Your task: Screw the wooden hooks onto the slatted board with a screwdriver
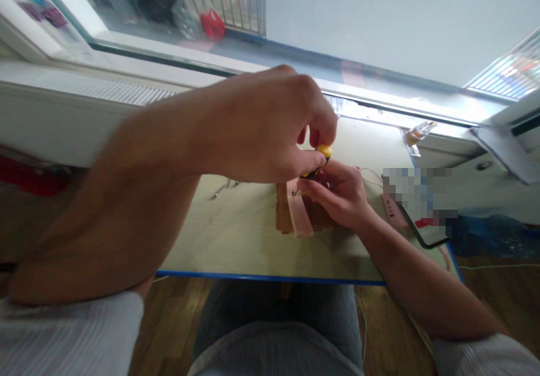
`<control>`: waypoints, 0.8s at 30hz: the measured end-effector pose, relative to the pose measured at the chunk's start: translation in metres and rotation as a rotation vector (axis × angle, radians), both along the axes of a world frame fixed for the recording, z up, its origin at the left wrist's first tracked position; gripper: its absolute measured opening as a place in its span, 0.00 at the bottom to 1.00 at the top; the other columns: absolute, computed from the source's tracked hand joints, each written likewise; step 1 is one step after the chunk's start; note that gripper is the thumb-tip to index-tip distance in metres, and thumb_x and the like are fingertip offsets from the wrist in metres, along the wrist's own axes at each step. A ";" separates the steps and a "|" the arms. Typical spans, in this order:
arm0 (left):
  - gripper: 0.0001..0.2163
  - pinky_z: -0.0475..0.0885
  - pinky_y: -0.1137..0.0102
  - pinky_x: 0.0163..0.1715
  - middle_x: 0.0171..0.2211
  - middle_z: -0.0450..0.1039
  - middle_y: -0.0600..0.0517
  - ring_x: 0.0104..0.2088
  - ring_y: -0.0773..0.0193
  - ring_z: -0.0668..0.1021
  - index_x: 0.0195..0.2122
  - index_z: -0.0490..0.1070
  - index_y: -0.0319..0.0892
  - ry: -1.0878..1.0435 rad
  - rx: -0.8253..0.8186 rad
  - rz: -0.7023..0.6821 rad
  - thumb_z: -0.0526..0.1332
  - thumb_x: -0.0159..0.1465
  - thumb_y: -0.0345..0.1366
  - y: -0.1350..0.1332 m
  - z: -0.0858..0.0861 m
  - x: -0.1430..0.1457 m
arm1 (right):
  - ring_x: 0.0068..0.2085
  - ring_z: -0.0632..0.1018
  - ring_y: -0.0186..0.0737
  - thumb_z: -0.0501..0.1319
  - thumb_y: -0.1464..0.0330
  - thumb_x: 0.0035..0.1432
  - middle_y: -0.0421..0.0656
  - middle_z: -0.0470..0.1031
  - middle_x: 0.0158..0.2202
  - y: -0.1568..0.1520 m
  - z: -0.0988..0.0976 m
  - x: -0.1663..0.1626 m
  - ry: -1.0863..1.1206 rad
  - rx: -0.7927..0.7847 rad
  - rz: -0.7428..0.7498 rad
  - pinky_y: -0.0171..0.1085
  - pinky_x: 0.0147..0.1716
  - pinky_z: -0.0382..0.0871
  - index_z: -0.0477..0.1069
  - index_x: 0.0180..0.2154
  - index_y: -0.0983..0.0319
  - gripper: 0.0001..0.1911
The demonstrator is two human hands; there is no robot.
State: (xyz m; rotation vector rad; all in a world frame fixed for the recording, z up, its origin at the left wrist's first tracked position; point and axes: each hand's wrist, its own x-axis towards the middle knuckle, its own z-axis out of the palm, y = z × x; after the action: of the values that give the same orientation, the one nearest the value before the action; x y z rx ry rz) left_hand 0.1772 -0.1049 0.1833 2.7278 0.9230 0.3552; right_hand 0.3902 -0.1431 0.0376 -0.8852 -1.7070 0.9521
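My left hand (270,126) is raised close to the camera, its fingers pinched round the yellow top of a small black-and-yellow screwdriver (321,154). My right hand (340,193) is below it, fingers curled around the screwdriver's lower part and resting on a small wooden piece (297,216) made of several slats. The wooden piece lies on a pale table (236,235) with a blue edge. The screwdriver's tip is hidden between my hands.
A dark phone (426,232) lies on the table to the right, with a thin cable beside it. Small metal bits (223,188) lie left of the wooden piece. A window sill and window run along the far side; my knees are under the table.
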 end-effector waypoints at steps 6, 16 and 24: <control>0.13 0.73 0.66 0.45 0.36 0.85 0.51 0.40 0.59 0.83 0.43 0.87 0.47 -0.009 0.005 0.009 0.68 0.68 0.48 -0.001 -0.001 0.003 | 0.26 0.69 0.31 0.77 0.62 0.62 0.34 0.72 0.26 0.002 0.004 -0.004 -0.022 0.095 -0.086 0.34 0.23 0.64 0.75 0.35 0.58 0.13; 0.08 0.72 0.67 0.40 0.35 0.84 0.53 0.36 0.62 0.81 0.39 0.86 0.45 -0.099 0.039 -0.003 0.67 0.68 0.41 0.000 -0.007 0.002 | 0.27 0.70 0.32 0.78 0.62 0.61 0.35 0.73 0.27 0.000 0.005 -0.012 -0.010 0.083 -0.113 0.34 0.24 0.68 0.75 0.35 0.57 0.14; 0.09 0.71 0.66 0.38 0.34 0.84 0.51 0.33 0.62 0.78 0.39 0.87 0.46 -0.072 0.012 -0.062 0.64 0.69 0.35 -0.003 -0.003 0.003 | 0.25 0.67 0.31 0.73 0.64 0.65 0.34 0.70 0.24 -0.003 0.005 -0.004 0.002 0.029 -0.028 0.34 0.23 0.61 0.78 0.34 0.59 0.09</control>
State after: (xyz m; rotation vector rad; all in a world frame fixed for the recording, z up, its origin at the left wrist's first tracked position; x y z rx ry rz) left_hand 0.1799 -0.1076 0.1801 2.7277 0.8184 0.4453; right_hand 0.3864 -0.1465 0.0426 -0.8870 -1.6982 0.9067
